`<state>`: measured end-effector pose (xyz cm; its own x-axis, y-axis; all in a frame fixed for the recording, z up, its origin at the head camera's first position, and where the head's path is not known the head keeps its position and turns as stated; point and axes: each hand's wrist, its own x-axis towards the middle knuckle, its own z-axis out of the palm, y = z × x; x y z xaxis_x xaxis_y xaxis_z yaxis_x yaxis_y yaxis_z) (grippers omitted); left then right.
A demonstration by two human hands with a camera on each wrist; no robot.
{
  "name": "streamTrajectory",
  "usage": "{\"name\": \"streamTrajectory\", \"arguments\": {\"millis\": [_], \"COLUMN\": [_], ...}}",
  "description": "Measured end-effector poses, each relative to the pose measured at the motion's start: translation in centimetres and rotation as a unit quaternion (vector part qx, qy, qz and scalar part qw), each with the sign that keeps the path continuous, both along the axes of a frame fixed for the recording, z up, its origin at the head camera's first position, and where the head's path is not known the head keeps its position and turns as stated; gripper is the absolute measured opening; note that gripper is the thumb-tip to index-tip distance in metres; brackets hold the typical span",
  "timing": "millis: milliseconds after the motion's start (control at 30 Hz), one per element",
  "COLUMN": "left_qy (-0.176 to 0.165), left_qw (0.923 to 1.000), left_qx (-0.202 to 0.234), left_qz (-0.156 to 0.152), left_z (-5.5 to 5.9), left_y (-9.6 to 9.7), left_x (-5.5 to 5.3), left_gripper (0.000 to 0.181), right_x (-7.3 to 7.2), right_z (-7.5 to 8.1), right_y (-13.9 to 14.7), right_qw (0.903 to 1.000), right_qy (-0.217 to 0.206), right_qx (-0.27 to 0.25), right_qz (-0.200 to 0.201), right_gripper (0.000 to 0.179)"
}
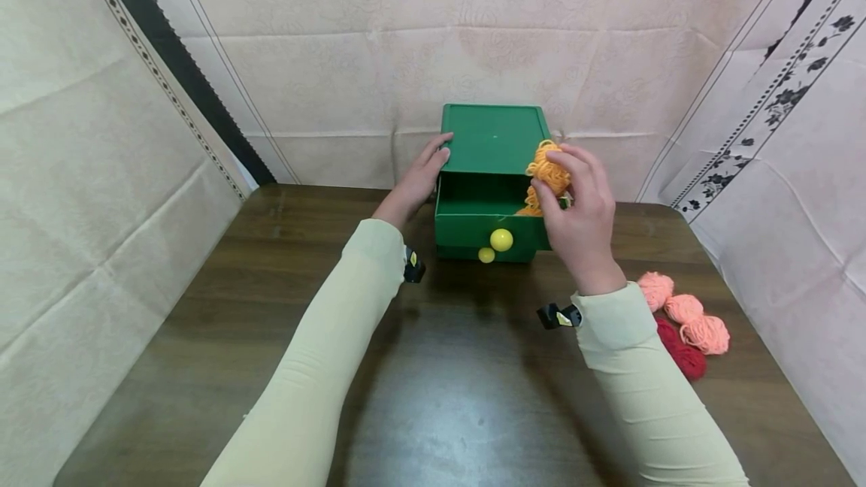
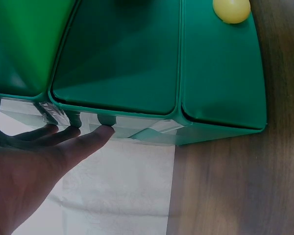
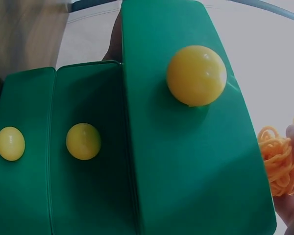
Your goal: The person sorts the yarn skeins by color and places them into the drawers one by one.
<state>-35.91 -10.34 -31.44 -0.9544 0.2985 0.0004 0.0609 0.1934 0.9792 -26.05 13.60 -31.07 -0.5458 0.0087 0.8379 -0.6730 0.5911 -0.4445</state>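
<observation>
A green box of drawers [image 1: 496, 134] stands at the back of the table, its top drawer [image 1: 463, 227] pulled out. My right hand [image 1: 583, 205] pinches a ball of orange yarn [image 1: 549, 170] between thumb and fingers above the drawer's right side. More orange yarn lies below it, partly inside the drawer. In the right wrist view the held orange yarn [image 3: 279, 164] shows at the right edge, beyond the drawer front. My left hand [image 1: 421, 177] rests against the box's left side. The left wrist view shows its extended fingers [image 2: 88, 144] touching that side.
Pink yarn balls [image 1: 683, 309] and dark red yarn [image 1: 682, 352] lie on the table's right side, beside my right forearm. Round yellow knobs [image 1: 501, 240] stick out from the drawer fronts. A pale patterned cloth [image 1: 419, 6] hangs behind and beside the wooden table [image 1: 433, 412].
</observation>
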Motion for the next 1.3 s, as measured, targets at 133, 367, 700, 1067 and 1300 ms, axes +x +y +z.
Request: {"name": "streamTrajectory", "arguments": {"millis": [133, 367, 700, 1067, 1300], "left_qy": [0.004, 0.000, 0.018, 0.000, 0.006], "left_qw": [1.0000, 0.9999, 0.9998, 1.0000, 0.9998], "left_qx": [-0.008, -0.011, 0.001, -0.004, -0.020], "left_qz": [-0.001, -0.001, 0.010, -0.001, 0.000], "left_z": [0.6, 0.4, -2.0, -0.1, 0.5], "left_y": [0.1, 0.1, 0.0, 0.1, 0.1], "left_x": [0.7, 0.4, -1.7, -0.1, 0.6], "left_gripper": [0.049, 0.049, 0.046, 0.049, 0.050], "right_x": [-0.1, 0.0, -0.2, -0.1, 0.2], "right_z": [0.0, 0.0, 0.0, 0.1, 0.0], "right_y": [-0.1, -0.5, -1.0, -0.9, -0.8], "right_qw": [0.9999, 0.9995, 0.9967, 0.9851, 0.9818], "right_qy": [-0.007, -0.016, -0.034, -0.071, -0.075], "right_qx": [0.008, 0.026, 0.072, 0.154, 0.172], "right_qz": [0.001, -0.002, 0.016, 0.027, 0.032], "right_gripper": [0.035, 0.034, 0.036, 0.038, 0.039]}}
